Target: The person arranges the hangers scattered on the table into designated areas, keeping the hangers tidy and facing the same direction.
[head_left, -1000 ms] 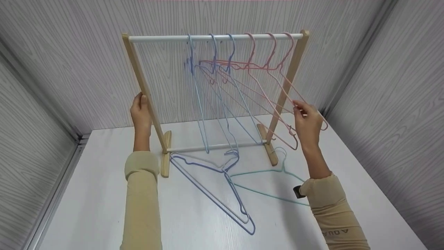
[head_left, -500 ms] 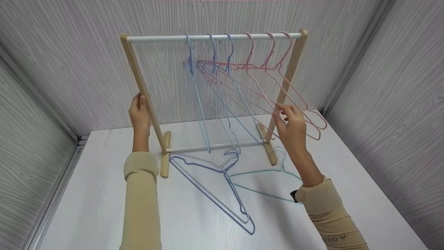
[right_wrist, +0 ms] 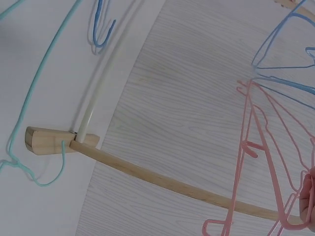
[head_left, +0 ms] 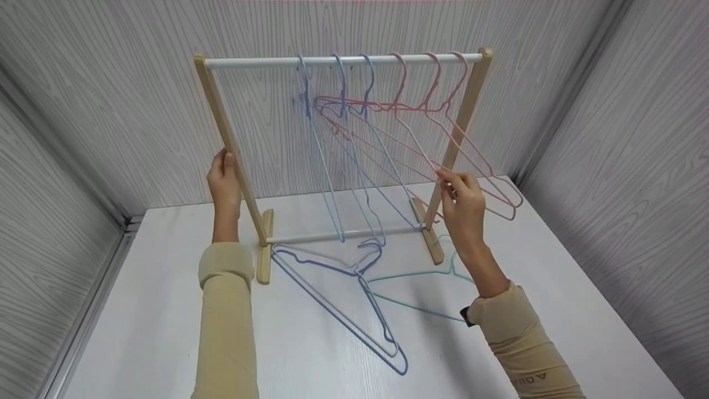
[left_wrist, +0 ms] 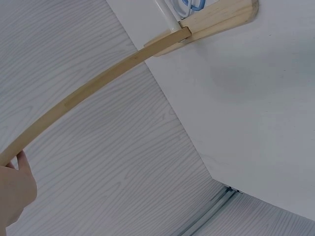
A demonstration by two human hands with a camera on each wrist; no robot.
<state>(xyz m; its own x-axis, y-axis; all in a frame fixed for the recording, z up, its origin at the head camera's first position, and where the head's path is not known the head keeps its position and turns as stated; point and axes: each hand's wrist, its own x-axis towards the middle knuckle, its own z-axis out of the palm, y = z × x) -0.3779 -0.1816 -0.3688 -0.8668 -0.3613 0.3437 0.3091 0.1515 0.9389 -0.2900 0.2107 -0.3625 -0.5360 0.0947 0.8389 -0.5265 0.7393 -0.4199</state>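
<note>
A small clothes rack [head_left: 221, 122] with wooden posts and a white top rod stands on the table. My left hand [head_left: 224, 180] holds its left post, fingers behind and thumb along the near side. Three pink hangers hang at the rod's right end. With thumb and fingertips, my right hand [head_left: 465, 208] pinches the leftmost pink hanger [head_left: 414, 136], whose lower end the hand hides. The other pink hangers [head_left: 471, 141] slant out behind that hand. Further left on the rod hang three blue hangers [head_left: 382, 147]. In the right wrist view only part of the right hand [right_wrist: 307, 201] shows.
In front of the rack, a dark blue hanger [head_left: 332, 302] and a grey hanger [head_left: 327, 303] lie overlapping on the white table [head_left: 149, 310]. A green hanger [head_left: 410, 306] lies to their right, partly under the right forearm. Grey wood-grain panels [head_left: 626, 183] enclose the table.
My right hand has shifted left from the middle pink hanger to the leftmost one. The pink hangers' near ends have swung. The left hand keeps its place on the post.
</note>
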